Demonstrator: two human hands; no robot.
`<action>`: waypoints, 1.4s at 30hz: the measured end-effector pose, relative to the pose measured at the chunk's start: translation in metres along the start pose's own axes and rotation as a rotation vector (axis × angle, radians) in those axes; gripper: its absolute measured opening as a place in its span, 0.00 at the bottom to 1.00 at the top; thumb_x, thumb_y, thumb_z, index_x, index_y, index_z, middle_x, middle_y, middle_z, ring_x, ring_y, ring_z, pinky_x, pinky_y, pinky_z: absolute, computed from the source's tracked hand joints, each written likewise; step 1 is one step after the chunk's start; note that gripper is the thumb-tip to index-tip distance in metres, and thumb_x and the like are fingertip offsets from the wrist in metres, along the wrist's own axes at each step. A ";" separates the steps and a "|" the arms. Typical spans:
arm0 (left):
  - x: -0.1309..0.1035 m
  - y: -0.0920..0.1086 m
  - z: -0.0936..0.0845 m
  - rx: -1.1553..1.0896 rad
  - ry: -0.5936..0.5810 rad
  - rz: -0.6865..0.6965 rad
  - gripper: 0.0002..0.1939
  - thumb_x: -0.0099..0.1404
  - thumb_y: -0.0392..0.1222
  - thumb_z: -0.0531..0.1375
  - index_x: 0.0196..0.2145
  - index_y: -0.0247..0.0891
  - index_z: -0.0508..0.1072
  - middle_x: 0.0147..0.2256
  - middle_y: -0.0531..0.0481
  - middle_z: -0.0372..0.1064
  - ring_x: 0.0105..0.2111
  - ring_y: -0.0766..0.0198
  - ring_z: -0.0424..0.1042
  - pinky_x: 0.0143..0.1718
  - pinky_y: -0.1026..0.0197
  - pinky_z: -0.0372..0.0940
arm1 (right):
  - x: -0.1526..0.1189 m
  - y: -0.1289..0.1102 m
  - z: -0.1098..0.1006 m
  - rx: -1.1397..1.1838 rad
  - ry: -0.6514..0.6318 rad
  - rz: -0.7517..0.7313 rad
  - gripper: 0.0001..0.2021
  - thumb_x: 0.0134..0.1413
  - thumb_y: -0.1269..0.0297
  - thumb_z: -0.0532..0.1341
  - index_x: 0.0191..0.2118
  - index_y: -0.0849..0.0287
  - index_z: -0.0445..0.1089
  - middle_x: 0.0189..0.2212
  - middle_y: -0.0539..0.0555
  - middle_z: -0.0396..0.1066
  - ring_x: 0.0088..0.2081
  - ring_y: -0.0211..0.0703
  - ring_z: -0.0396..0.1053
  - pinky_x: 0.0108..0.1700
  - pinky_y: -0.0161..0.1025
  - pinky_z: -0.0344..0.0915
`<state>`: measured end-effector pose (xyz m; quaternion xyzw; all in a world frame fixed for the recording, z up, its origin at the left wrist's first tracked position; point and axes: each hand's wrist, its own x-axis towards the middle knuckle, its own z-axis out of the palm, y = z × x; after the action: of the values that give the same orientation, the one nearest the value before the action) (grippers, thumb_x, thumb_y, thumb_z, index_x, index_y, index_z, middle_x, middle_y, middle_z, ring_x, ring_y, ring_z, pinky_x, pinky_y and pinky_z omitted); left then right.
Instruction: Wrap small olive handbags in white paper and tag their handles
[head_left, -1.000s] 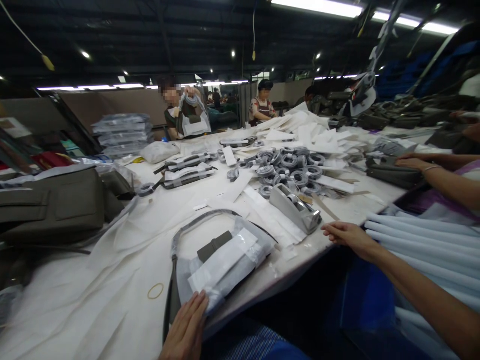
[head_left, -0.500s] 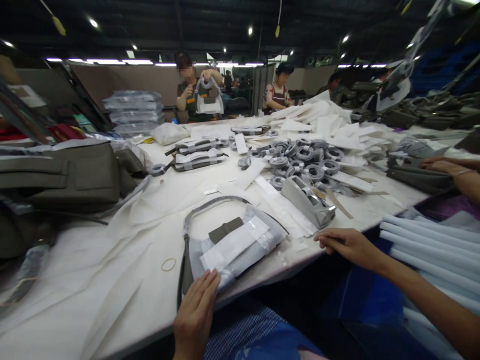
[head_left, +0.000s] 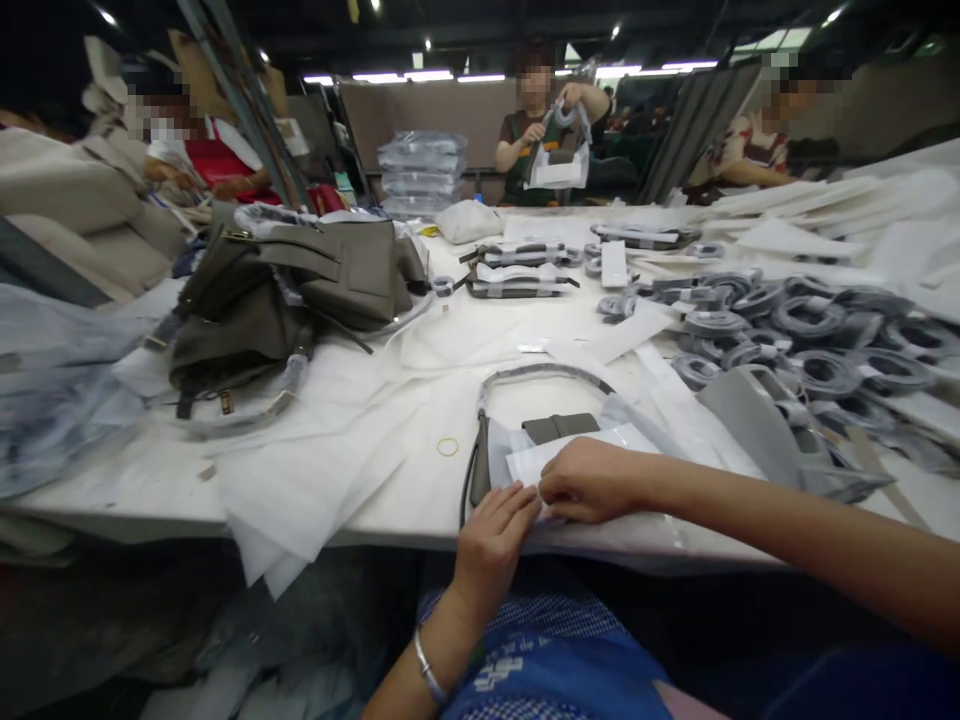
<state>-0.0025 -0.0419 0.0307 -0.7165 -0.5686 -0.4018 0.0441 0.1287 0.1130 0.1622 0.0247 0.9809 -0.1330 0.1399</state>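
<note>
A handbag [head_left: 559, 427] lies at the table's front edge, partly covered by white sheet and clear wrap, its wrapped handle arching away from me. My left hand [head_left: 496, 530] rests with outstretched fingers on the bag's near left edge. Beside it, touching the wrap, is my right hand [head_left: 592, 480], its fingers bent together; whatever they pinch is too small to make out. The right forearm crosses over the bag's near right part. A yellow rubber band [head_left: 448, 447] lies left of the bag.
A grey tape dispenser [head_left: 772, 420] stands to the right, before a heap of wrapped coils [head_left: 810, 318]. Dark bags [head_left: 352, 270] and white sheets [head_left: 315, 480] lie on the left. Across the table, a person [head_left: 517, 150] holds up a bag; others sit either side.
The view has swung left. My right hand has moved from beside the tape dispenser onto the bag, next to my left hand, which stays on the bag's near edge.
</note>
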 end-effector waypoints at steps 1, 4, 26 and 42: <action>0.000 0.001 0.000 -0.004 0.004 -0.010 0.14 0.72 0.33 0.55 0.52 0.39 0.73 0.51 0.46 0.75 0.55 0.57 0.72 0.57 0.49 0.69 | 0.008 0.002 0.001 -0.046 -0.025 -0.004 0.08 0.56 0.62 0.62 0.33 0.55 0.79 0.28 0.54 0.78 0.28 0.44 0.72 0.28 0.36 0.53; 0.001 0.002 0.000 -0.015 0.016 -0.037 0.14 0.72 0.34 0.54 0.51 0.39 0.74 0.51 0.46 0.75 0.54 0.58 0.73 0.56 0.50 0.69 | 0.028 0.003 0.001 -0.148 -0.101 0.016 0.05 0.52 0.63 0.64 0.33 0.53 0.80 0.27 0.55 0.79 0.28 0.45 0.73 0.28 0.36 0.54; -0.001 0.000 0.002 -0.102 0.080 -0.089 0.10 0.71 0.34 0.56 0.47 0.39 0.75 0.50 0.48 0.76 0.53 0.56 0.73 0.55 0.49 0.70 | -0.009 0.008 -0.033 0.727 -0.381 0.227 0.14 0.60 0.54 0.59 0.32 0.60 0.74 0.21 0.47 0.68 0.23 0.34 0.64 0.26 0.30 0.59; -0.002 -0.001 0.002 -0.110 0.095 -0.077 0.13 0.73 0.35 0.53 0.52 0.35 0.72 0.50 0.45 0.76 0.53 0.57 0.73 0.56 0.50 0.69 | 0.060 -0.005 -0.009 -0.339 -0.401 0.061 0.11 0.53 0.54 0.66 0.34 0.55 0.81 0.28 0.58 0.80 0.33 0.50 0.77 0.28 0.37 0.55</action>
<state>-0.0029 -0.0419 0.0282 -0.6756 -0.5698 -0.4675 0.0161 0.0679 0.1117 0.1552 0.0035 0.9407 0.0353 0.3374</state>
